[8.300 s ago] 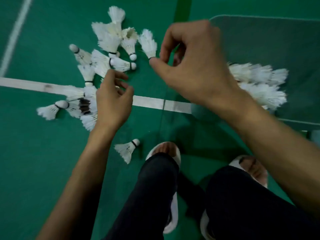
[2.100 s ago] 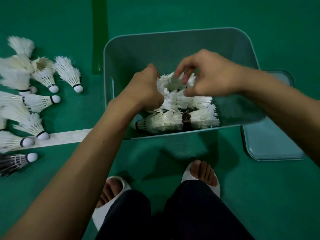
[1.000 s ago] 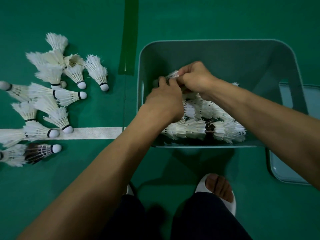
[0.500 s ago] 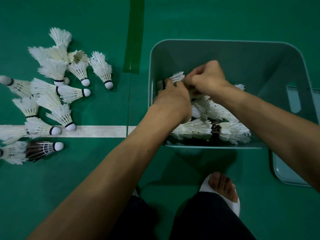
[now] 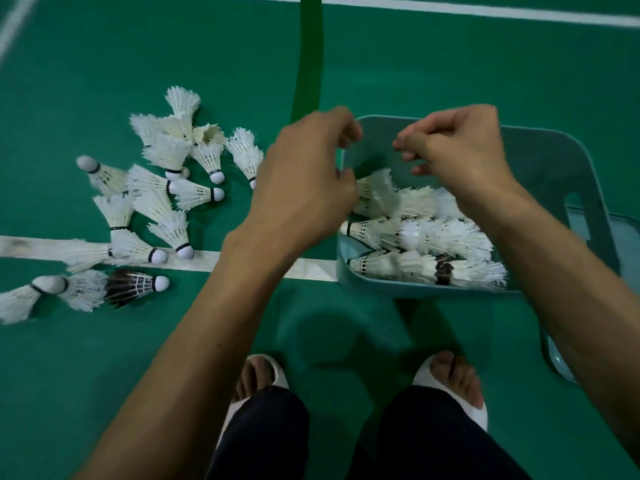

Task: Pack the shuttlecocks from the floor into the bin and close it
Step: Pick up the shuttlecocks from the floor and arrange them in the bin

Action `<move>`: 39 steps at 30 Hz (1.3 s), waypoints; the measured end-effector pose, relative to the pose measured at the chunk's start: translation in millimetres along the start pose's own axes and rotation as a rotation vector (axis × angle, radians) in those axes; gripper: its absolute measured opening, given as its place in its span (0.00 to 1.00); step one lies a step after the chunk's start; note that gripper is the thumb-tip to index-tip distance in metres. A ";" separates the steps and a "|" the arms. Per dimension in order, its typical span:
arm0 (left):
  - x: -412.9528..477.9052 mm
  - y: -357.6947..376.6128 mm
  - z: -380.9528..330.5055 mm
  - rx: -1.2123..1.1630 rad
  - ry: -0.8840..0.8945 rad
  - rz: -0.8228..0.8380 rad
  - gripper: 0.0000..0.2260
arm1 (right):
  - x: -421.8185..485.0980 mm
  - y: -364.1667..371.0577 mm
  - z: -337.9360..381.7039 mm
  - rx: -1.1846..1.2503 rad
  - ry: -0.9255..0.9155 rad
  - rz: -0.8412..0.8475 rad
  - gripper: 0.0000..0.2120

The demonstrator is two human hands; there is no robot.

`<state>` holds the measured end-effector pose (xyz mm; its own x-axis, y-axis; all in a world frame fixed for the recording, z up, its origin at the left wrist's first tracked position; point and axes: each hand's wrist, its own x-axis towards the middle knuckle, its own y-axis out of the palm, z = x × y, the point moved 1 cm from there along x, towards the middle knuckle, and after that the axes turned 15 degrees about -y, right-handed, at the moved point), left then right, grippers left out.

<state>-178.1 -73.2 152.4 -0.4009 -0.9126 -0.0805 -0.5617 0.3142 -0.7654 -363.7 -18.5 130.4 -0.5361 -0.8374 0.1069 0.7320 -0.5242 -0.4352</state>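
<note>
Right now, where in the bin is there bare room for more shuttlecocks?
Bare floor of the bin lies along its far wall and right wall, beyond the packed shuttlecocks. The near-left corner is crowded.

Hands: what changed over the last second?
The left hand and right hand rose out of the bin, letting go of the shuttlecock they held together; both now hold nothing. Floor pile, packed shuttlecocks and lid stayed put.
</note>
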 end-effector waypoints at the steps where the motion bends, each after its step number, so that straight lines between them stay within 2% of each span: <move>1: -0.4 -5.9 13.8 -0.043 -0.035 -0.040 0.16 | -1.0 9.5 13.3 -0.006 -0.053 0.005 0.04; 5: 5.3 -10.6 79.3 -0.044 -0.217 -0.088 0.14 | 1.4 62.3 55.8 -0.050 -0.236 0.110 0.05; 8: 6.7 -8.0 130.7 -0.063 -0.404 -0.134 0.12 | 3.6 108.6 73.7 -0.203 -0.266 0.316 0.10; 11: -12.5 -9.1 184.1 -0.161 -0.759 -0.307 0.10 | 2.0 156.3 80.7 -0.394 -0.211 0.595 0.11; 13: -35.8 -7.0 217.5 -0.284 -1.039 -0.491 0.09 | -7.1 187.3 82.5 -0.547 -0.179 0.780 0.05; 15: -54.7 -2.1 242.7 -0.295 -1.231 -0.652 0.17 | -21.6 220.5 80.8 -0.629 -0.147 0.888 0.13; 17: -59.4 5.0 256.8 -0.199 -1.344 -0.688 0.29 | -32.7 250.0 74.0 -0.606 -0.178 0.953 0.11; 18: -56.7 7.4 261.2 -0.180 -1.358 -0.687 0.34 | -36.6 263.4 67.2 -0.575 -0.216 0.964 0.06; 19: -52.5 9.4 265.0 -0.182 -1.345 -0.681 0.37 | -39.5 275.6 57.6 -0.527 -0.266 0.948 0.06; 21: -43.4 12.4 272.1 -0.186 -1.282 -0.668 0.39 | -46.7 295.4 37.9 -0.462 -0.365 0.956 0.18; 24: -35.4 11.1 283.2 -0.142 -1.203 -0.666 0.31 | -54.3 316.6 16.9 -0.461 -0.426 0.991 0.35; 26: -37.0 7.6 285.8 -0.178 -1.200 -0.682 0.23 | -54.2 326.4 9.5 -0.507 -0.456 1.022 0.41; 28: -42.5 4.8 282.9 -0.281 -1.205 -0.742 0.20 | -53.3 332.2 8.4 -0.508 -0.488 0.964 0.38; 32: -46.1 0.1 277.3 -0.419 -1.152 -0.839 0.21 | -52.4 334.6 9.6 -0.438 -0.544 0.726 0.18; 34: -34.5 -3.1 277.6 -0.369 -1.148 -0.796 0.20 | -52.0 331.3 9.3 -0.431 -0.524 0.678 0.12; 36: -20.2 -5.2 282.9 -0.250 -1.183 -0.699 0.23 | -53.9 324.2 10.5 -0.454 -0.450 0.656 0.08; 39: -5.8 -6.0 292.5 -0.081 -1.223 -0.600 0.27 | -59.8 310.6 17.5 -0.500 -0.344 0.630 0.07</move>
<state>39.3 -146.3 -29.3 0.7844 -0.5465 -0.2934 -0.4789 -0.2329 -0.8464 -96.9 -134.0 4.5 0.1217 -0.9909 -0.0567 0.5354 0.1136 -0.8369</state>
